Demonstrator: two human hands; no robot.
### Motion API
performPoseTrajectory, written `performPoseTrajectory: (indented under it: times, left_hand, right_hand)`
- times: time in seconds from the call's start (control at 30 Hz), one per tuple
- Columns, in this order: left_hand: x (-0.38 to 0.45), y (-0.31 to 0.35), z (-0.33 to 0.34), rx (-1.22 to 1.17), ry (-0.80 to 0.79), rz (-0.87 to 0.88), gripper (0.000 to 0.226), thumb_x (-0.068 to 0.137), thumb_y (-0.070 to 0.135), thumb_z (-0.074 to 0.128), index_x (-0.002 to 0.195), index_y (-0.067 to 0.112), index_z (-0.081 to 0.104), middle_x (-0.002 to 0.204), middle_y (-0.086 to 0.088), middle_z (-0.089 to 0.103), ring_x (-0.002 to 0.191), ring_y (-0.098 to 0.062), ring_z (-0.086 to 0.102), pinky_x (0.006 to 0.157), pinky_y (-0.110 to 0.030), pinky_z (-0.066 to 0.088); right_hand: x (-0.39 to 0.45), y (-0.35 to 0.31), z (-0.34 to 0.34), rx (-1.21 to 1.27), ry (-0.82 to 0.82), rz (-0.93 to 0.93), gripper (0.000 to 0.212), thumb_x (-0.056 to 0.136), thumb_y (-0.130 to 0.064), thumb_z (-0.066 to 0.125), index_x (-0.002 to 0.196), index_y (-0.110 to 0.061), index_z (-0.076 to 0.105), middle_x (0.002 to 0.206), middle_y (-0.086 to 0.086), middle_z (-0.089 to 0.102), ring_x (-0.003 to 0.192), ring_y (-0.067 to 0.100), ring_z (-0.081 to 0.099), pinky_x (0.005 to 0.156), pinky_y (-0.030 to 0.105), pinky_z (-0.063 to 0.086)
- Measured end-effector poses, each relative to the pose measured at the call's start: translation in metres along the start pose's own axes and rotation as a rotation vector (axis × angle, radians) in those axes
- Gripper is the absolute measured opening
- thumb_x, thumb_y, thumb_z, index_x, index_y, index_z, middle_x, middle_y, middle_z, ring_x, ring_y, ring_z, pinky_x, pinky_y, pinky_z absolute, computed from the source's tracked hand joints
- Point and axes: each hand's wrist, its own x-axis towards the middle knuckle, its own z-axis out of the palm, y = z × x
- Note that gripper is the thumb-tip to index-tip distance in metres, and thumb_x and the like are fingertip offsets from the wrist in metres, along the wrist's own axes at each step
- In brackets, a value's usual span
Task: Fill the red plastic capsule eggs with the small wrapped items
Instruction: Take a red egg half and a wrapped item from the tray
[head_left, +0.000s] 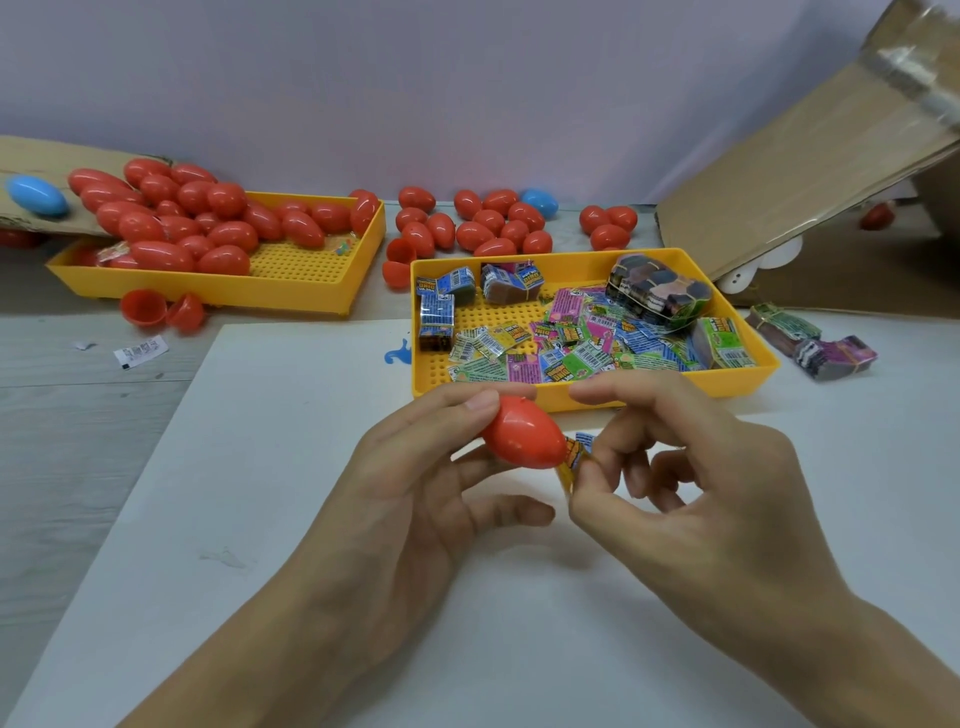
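Two hands busy: left hand gripping egg half, right hand pinching packet; could crumple, jamming at rim.

Open mouth of the red capsule half faces away and is masked by the right hand; its contents cannot be told. Wrapped item shows only a strip between the fingers. Print on the packets in the right yellow tray too small to read. Cardboard flap cut by the right edge, its taped corner blurred. Both forearms leave the lower edge
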Motion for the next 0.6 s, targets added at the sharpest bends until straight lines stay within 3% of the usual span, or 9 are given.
performPoseTrajectory:
  times: [0.13,0.27,0.43,0.53,0.6]
  left_hand:
    - [-0.0005,0.0001,-0.0004,-0.015,0.000,-0.024,0.035,0.072,0.030,0.072,0.100,0.010,0.077,0.093,-0.010,0.071,0.089,-0.023,0.068,0.062,-0.038,0.056]
    - [-0.0017,0.0015,0.0009,-0.068,-0.012,-0.072,0.032,0.073,0.020,0.074,0.102,0.008,0.076,0.091,-0.011,0.068,0.080,-0.021,0.068,0.056,-0.036,0.054]
    - [-0.0043,0.0044,0.0035,-0.067,-0.065,-0.139,0.035,0.076,0.029,0.068,0.104,0.009,0.076,0.091,-0.013,0.063,0.074,-0.019,0.064,0.048,-0.031,0.045]
    - [-0.0056,0.0025,0.0050,-0.045,-0.096,-0.115,0.028,0.083,0.026,0.064,0.102,0.009,0.075,0.089,-0.013,0.063,0.070,-0.020,0.062,0.048,-0.029,0.044]
    - [-0.0043,0.0024,0.0046,-0.087,-0.058,-0.078,0.030,0.078,0.025,0.065,0.098,0.005,0.075,0.084,-0.015,0.060,0.063,-0.020,0.058,0.046,-0.026,0.042]
  right_hand:
    - [-0.0001,0.0011,-0.0007,-0.010,0.015,0.011,0.042,0.072,-0.014,0.070,0.109,-0.032,0.063,0.069,-0.006,0.058,0.063,0.014,0.050,0.055,0.015,0.039]
    - [0.0007,0.0007,-0.0009,-0.031,0.011,0.008,0.043,0.069,-0.012,0.069,0.108,-0.030,0.063,0.068,-0.007,0.057,0.062,0.013,0.050,0.057,0.013,0.037]
    - [0.0013,-0.0020,-0.0006,-0.033,-0.022,0.022,0.040,0.070,-0.012,0.068,0.107,-0.028,0.068,0.065,-0.007,0.054,0.060,0.014,0.048,0.055,0.014,0.037]
    - [0.0022,-0.0038,-0.0009,-0.006,-0.079,0.057,0.038,0.074,-0.020,0.067,0.110,-0.032,0.072,0.061,-0.006,0.052,0.057,0.014,0.048,0.054,0.015,0.037]
    - [0.0023,-0.0046,-0.0015,0.080,-0.170,0.133,0.036,0.075,-0.035,0.062,0.109,-0.037,0.072,0.060,-0.006,0.050,0.053,0.010,0.044,0.052,0.014,0.037]
